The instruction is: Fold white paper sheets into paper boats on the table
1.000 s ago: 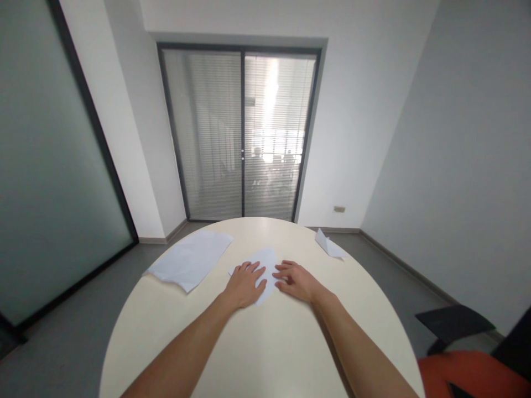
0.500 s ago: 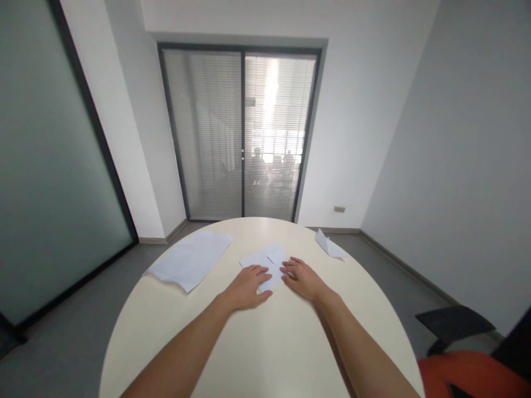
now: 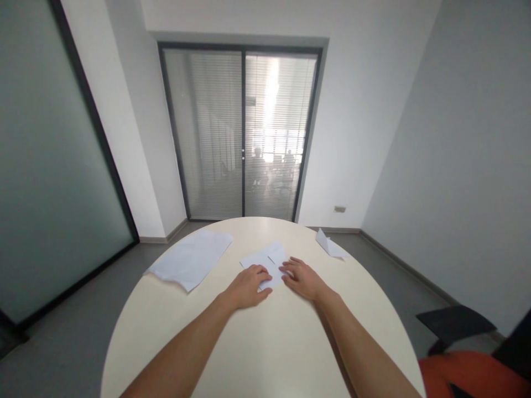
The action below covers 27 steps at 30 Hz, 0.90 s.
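Observation:
A folded white sheet of paper (image 3: 262, 258) lies near the middle of the round table, with a dark slit or fold line showing on it. Over its lower left part rests my left hand (image 3: 249, 286), palm down with the fingers spread. My right hand (image 3: 302, 277) is at the paper's right edge, fingers apart and their tips touching or just over it. Neither hand grips the paper. The hands hide some of its lower and side edges.
A larger white sheet (image 3: 193, 260) lies at the left of the cream table (image 3: 257, 342). At the far right edge sits a folded paper piece (image 3: 329, 247), partly standing. An orange and black chair (image 3: 468, 370) stands at the right. Glass doors (image 3: 243, 132) are beyond.
The fingers of both hands have shifted very slightly on the paper. Everything else looks the same.

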Each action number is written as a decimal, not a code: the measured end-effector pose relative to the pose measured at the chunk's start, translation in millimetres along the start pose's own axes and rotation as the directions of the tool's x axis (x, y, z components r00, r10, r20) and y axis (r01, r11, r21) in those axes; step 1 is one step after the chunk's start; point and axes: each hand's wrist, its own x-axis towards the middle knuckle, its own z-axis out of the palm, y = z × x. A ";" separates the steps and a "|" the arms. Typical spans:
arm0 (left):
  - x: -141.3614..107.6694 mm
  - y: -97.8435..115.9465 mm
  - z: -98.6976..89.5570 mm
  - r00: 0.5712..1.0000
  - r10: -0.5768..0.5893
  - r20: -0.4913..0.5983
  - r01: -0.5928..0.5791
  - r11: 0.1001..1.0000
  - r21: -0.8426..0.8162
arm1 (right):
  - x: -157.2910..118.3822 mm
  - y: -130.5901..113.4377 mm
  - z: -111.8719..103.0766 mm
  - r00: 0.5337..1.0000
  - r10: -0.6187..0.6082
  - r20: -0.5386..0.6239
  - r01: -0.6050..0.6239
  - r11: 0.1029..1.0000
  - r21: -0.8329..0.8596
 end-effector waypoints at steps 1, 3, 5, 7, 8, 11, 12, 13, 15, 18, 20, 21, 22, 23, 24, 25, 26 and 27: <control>0.0 0.0 0.1 1.000 -0.004 -0.002 0.004 1.000 -0.001 | -0.3 -0.7 -0.4 1.000 0.002 -0.003 -0.002 1.000 -0.004; 0.0 0.1 -0.1 1.000 -0.008 -0.007 0.008 1.000 -0.003 | -0.9 -2.7 -1.2 1.000 0.009 -0.009 -0.010 1.000 -0.021; -0.4 0.1 -1.1 1.000 -0.006 -0.010 0.005 1.000 -0.006 | -1.2 -4.8 -1.8 1.000 0.022 -0.012 -0.022 0.999 -0.039; -1.1 -0.4 -2.7 1.000 0.005 -0.008 -0.005 1.000 -0.012 | -0.9 -6.0 -1.4 1.000 0.021 -0.007 -0.022 0.999 -0.042; -1.6 -0.7 -3.4 1.000 0.010 -0.004 -0.010 1.000 -0.016 | -0.6 -6.0 -0.8 1.000 0.012 -0.004 -0.012 0.999 -0.039; -2.7 -2.4 -5.0 1.000 0.014 0.012 -0.014 0.999 -0.036 | 0.3 -4.0 1.7 1.000 -0.015 0.005 0.015 1.000 -0.021; -3.0 -3.0 -5.1 1.000 0.012 0.017 -0.012 0.999 -0.044 | 0.4 -3.1 2.6 1.000 -0.014 0.005 0.014 1.000 -0.018; -3.3 -3.6 -5.1 1.000 0.010 0.021 -0.009 0.999 -0.050 | 0.4 -2.3 3.3 1.000 -0.008 0.003 0.008 1.000 -0.016; -3.5 -4.7 -4.6 1.000 0.008 0.026 -0.006 0.998 -0.060 | -0.1 -1.2 4.1 1.000 0.011 0.000 -0.011 1.000 -0.015; -3.5 -5.9 -3.5 1.000 0.010 0.027 -0.008 0.997 -0.073 | -1.1 -1.1 4.0 0.999 0.035 0.010 -0.035 0.999 -0.014; -3.2 -6.5 -3.0 1.000 0.008 0.025 -0.006 0.997 -0.080 | -1.4 -1.9 3.3 0.999 0.049 0.018 -0.049 0.999 -0.011; -3.1 -6.9 -2.7 1.000 0.006 0.025 -0.004 0.997 -0.083 | -1.4 -2.4 2.7 0.998 0.053 0.021 -0.052 0.999 -0.007; -3.0 -7.2 -2.5 1.000 0.004 0.023 -0.002 0.996 -0.087 | -1.4 -2.9 2.1 0.998 0.054 0.024 -0.054 0.999 -0.003; -2.9 -7.6 -2.2 1.000 0.003 0.022 -0.001 0.996 -0.091 | -1.3 -3.5 1.5 0.998 0.053 0.027 -0.054 0.999 0.002; -2.8 -7.9 -2.1 1.000 0.003 0.019 -0.001 0.995 -0.097 | -1.3 -4.1 0.8 0.998 0.054 0.030 -0.054 0.999 0.006; -2.8 -8.3 -1.9 1.000 0.003 0.017 -0.001 0.995 -0.103 | -1.3 -4.7 0.2 0.998 0.055 0.032 -0.055 0.998 0.008; -2.8 -8.7 -1.9 1.000 0.003 0.012 -0.002 0.994 -0.109 | -1.4 -5.2 -0.4 0.998 0.056 0.033 -0.056 0.998 0.008; -3.0 -9.1 -2.1 1.000 0.005 0.008 -0.004 0.993 -0.114 | -1.5 -5.6 -0.8 0.998 0.057 0.031 -0.058 0.998 0.007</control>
